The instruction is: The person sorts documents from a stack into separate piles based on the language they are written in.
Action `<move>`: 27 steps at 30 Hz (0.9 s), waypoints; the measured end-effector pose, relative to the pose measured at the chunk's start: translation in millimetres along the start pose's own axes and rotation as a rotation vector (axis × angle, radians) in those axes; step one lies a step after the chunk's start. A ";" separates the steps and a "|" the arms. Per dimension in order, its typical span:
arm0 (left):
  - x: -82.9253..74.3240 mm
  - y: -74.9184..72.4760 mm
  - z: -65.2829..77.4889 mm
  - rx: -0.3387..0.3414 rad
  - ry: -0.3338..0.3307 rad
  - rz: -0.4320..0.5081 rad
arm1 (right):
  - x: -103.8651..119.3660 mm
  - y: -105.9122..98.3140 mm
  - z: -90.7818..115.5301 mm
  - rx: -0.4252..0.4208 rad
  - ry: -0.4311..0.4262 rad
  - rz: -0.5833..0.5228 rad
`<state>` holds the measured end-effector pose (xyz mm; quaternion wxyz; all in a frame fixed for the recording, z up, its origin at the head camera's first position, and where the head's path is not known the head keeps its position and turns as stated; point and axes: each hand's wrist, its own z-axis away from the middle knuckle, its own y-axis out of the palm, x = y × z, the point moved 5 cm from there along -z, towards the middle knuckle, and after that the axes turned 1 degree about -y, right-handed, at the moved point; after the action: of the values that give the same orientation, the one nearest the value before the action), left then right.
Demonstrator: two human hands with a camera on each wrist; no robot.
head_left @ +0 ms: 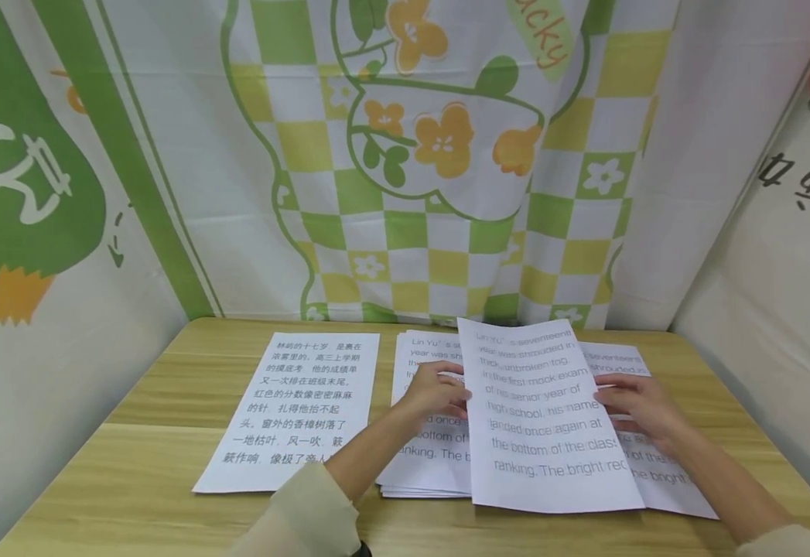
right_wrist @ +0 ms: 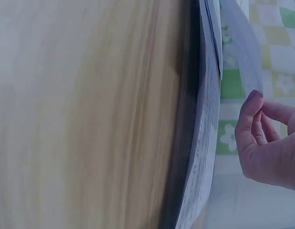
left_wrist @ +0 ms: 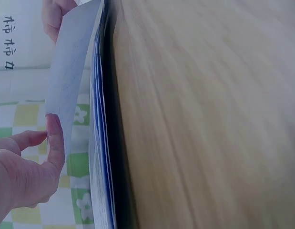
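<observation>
A printed sheet of paper (head_left: 544, 433) with large English text is held up between both hands in the head view. My left hand (head_left: 435, 396) pinches its left edge between thumb and fingers; the left wrist view shows that thumb (left_wrist: 55, 136) against the sheet. At the right edge my right hand (head_left: 644, 406) pinches it too, thumb and forefinger meeting on the edge in the right wrist view. Below and to the left lies a stack of English sheets (head_left: 425, 464). Another English page (head_left: 683, 491) lies under the right hand, partly hidden by the held sheet.
A sheet with Chinese text (head_left: 293, 410) lies at the left of the wooden table (head_left: 133, 464), its lower right corner behind the left forearm. A checkered, flowered cloth (head_left: 446, 255) hangs along the table's back edge, with printed cloth at both sides.
</observation>
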<state>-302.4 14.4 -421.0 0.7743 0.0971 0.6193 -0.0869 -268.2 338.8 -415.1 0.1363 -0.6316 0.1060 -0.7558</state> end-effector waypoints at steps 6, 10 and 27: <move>1.0 25.1 -7.0 0.029 0.018 0.005 | -7.8 -20.6 4.2 0.003 0.007 0.006; 1.8 39.4 -10.8 0.031 0.021 -0.021 | -10.8 -31.9 7.5 -0.006 0.012 0.012; 2.6 83.0 -16.3 0.155 -0.002 -0.048 | -30.5 -72.0 5.2 0.007 0.010 -0.104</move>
<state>-296.0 98.7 -423.5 0.7628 0.1420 0.6120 -0.1533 -263.2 416.9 -418.4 0.0983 -0.6320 0.0710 -0.7654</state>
